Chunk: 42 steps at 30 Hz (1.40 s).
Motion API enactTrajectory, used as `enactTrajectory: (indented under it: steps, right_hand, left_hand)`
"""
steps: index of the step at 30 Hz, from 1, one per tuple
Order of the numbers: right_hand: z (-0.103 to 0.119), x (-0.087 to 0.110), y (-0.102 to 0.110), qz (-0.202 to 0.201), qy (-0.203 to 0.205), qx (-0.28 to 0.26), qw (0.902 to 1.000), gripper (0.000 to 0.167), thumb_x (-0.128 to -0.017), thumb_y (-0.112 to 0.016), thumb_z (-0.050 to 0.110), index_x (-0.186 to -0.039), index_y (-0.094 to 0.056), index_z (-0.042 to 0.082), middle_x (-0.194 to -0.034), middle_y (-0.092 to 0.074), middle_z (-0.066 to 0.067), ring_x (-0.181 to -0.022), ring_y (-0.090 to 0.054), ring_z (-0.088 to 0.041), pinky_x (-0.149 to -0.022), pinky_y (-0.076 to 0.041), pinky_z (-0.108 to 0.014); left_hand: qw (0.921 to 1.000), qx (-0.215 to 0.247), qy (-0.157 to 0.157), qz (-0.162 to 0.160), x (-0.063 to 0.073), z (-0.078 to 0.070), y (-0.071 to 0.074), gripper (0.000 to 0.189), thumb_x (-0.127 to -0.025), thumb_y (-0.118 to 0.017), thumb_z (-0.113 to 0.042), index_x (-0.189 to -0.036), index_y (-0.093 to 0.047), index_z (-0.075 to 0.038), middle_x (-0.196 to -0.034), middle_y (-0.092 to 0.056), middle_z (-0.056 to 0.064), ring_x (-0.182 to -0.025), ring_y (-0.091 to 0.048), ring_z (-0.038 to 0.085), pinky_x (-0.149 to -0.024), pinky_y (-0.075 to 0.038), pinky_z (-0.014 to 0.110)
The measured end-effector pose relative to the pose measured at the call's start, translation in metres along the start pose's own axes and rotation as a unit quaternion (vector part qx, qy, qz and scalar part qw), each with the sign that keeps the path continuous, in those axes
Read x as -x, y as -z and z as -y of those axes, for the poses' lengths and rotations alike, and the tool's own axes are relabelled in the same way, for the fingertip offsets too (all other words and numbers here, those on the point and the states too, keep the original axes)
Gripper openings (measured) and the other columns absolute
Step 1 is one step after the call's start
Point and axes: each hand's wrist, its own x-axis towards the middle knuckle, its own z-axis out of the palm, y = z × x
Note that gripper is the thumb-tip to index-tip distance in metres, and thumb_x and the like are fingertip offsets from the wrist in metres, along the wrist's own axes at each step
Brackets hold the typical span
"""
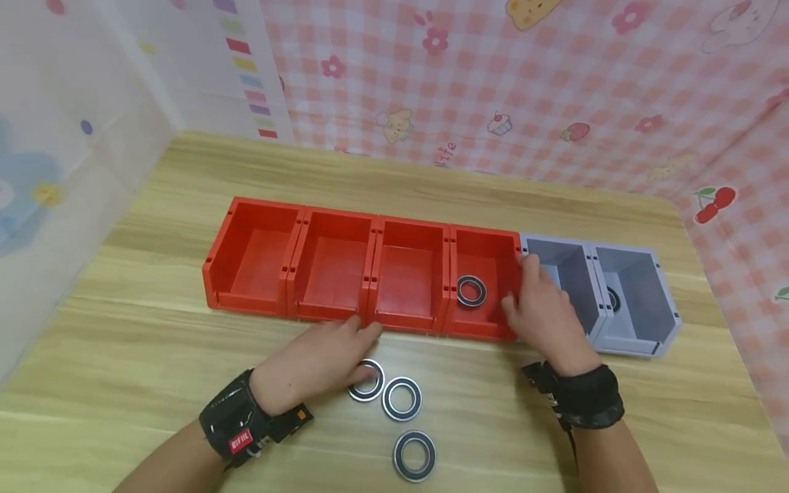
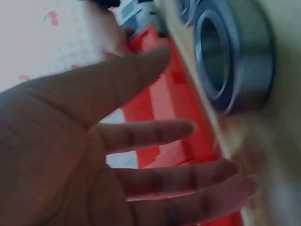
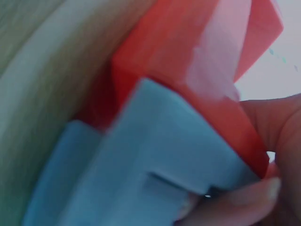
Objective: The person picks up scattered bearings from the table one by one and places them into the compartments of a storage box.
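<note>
My left hand (image 1: 320, 359) has its fingers extended, with the fingertips at the front edge of the red bins (image 1: 403, 322). Its thumb reaches over one bearing (image 1: 366, 397); in the left wrist view a bearing (image 2: 235, 56) lies apart from the fingers. Two more bearings, one (image 1: 402, 398) beside it and one (image 1: 414, 456) nearer the front, lie flat on the table. My right hand (image 1: 545, 308) straddles the adjoining walls of the rightmost red bin and the first grey bin (image 1: 564, 257). In the right wrist view, thumb and finger pinch the grey wall (image 3: 164, 127) and red wall (image 3: 225, 117).
Several red bins and two grey bins stand side by side in a row. One bearing (image 1: 471, 292) lies in the rightmost red bin, another (image 1: 612, 300) in the far-right grey bin (image 1: 641, 342). A patterned cloth (image 1: 468, 89) hangs behind the wooden table (image 1: 154, 329).
</note>
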Motion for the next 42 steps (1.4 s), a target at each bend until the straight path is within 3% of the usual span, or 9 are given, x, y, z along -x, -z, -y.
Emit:
enactTrajectory:
  steps: [3, 6, 9, 13, 22, 31, 38, 42]
  right_hand:
    - [-0.002, -0.001, 0.008, 0.019, -0.009, 0.004, 0.9998, 0.051, -0.088, -0.055, 0.009, -0.128, -0.026, -0.004, -0.105, -0.055, -0.03, -0.073, -0.059, -0.036, -0.058, -0.051, -0.05]
    - [-0.003, -0.003, 0.015, 0.044, -0.021, 0.004, 0.9988, 0.052, -0.089, -0.055, 0.008, -0.128, -0.023, -0.004, -0.089, -0.056, -0.024, -0.061, -0.056, -0.029, -0.05, -0.048, -0.04]
    - [-0.001, -0.008, 0.02, 0.066, -0.021, -0.005, 0.9976, 0.052, -0.09, -0.053, 0.007, -0.128, -0.02, -0.005, -0.073, -0.051, -0.015, -0.053, -0.052, -0.023, -0.046, -0.043, -0.034]
    - [0.0, -0.013, 0.025, 0.069, -0.01, -0.007, 0.9975, 0.051, -0.09, -0.052, 0.007, -0.128, -0.02, -0.005, -0.066, -0.046, -0.011, -0.047, -0.049, -0.021, -0.045, -0.039, -0.033]
    - [0.002, -0.022, 0.03, 0.073, -0.02, -0.001, 0.9972, 0.048, -0.09, -0.054, 0.006, -0.122, -0.02, -0.004, -0.069, -0.045, -0.012, -0.05, -0.05, -0.021, -0.046, -0.042, -0.032]
    - [0.009, -0.027, 0.027, 0.095, -0.052, -0.006, 0.9941, 0.049, -0.09, -0.055, 0.007, -0.122, -0.02, -0.003, -0.078, -0.049, -0.016, -0.057, -0.054, -0.023, -0.049, -0.047, -0.033]
    - [0.012, -0.019, 0.013, 0.093, -0.037, 0.001, 0.995, 0.049, -0.088, -0.059, 0.005, -0.12, -0.023, -0.003, -0.081, -0.049, -0.015, -0.057, -0.054, -0.02, -0.052, -0.05, -0.034]
    - [0.012, -0.008, 0.004, 0.102, -0.049, 0.009, 0.9935, 0.049, -0.087, -0.061, 0.005, -0.119, -0.025, -0.002, -0.082, -0.05, -0.014, -0.057, -0.054, -0.019, -0.052, -0.049, -0.033]
  left_hand:
    - [0.9991, -0.003, 0.008, 0.041, -0.002, -0.003, -0.003, 0.058, -0.078, -0.076, -0.044, -0.121, -0.055, -0.012, -0.099, -0.061, 0.009, -0.074, -0.058, 0.017, -0.072, -0.051, 0.034]
    - [0.9977, -0.004, 0.014, 0.066, -0.003, -0.004, -0.003, 0.067, -0.072, -0.081, -0.044, -0.123, -0.054, -0.012, -0.109, -0.062, 0.011, -0.081, -0.061, 0.02, -0.078, -0.051, 0.039]
    - [0.997, -0.015, 0.014, 0.074, -0.003, -0.003, -0.003, 0.068, -0.069, -0.083, -0.042, -0.122, -0.053, -0.012, -0.105, -0.062, 0.009, -0.08, -0.06, 0.02, -0.078, -0.052, 0.038]
    - [0.9972, -0.037, 0.011, 0.064, -0.005, -0.001, -0.003, 0.07, -0.069, -0.084, -0.039, -0.123, -0.049, -0.011, -0.102, -0.061, 0.008, -0.078, -0.059, 0.019, -0.076, -0.051, 0.038]
    - [0.9966, -0.032, 0.004, 0.076, -0.013, 0.006, 0.003, 0.068, -0.072, -0.083, -0.037, -0.126, -0.05, -0.014, -0.108, -0.061, 0.008, -0.083, -0.059, 0.019, -0.083, -0.049, 0.039]
    - [0.9969, -0.04, -0.013, 0.067, -0.013, 0.014, 0.004, 0.067, -0.072, -0.082, -0.038, -0.126, -0.053, -0.013, -0.099, -0.063, 0.003, -0.076, -0.056, 0.016, -0.079, -0.05, 0.037]
    - [0.9964, -0.023, -0.013, 0.081, -0.007, 0.017, -0.008, 0.069, -0.07, -0.083, -0.04, -0.126, -0.053, -0.013, -0.102, -0.064, 0.002, -0.075, -0.056, 0.014, -0.08, -0.05, 0.038]
    - [0.996, 0.001, -0.024, 0.086, 0.0, 0.018, -0.018, 0.069, -0.071, -0.081, -0.042, -0.128, -0.054, -0.015, -0.103, -0.064, -0.003, -0.075, -0.055, 0.012, -0.081, -0.05, 0.037]
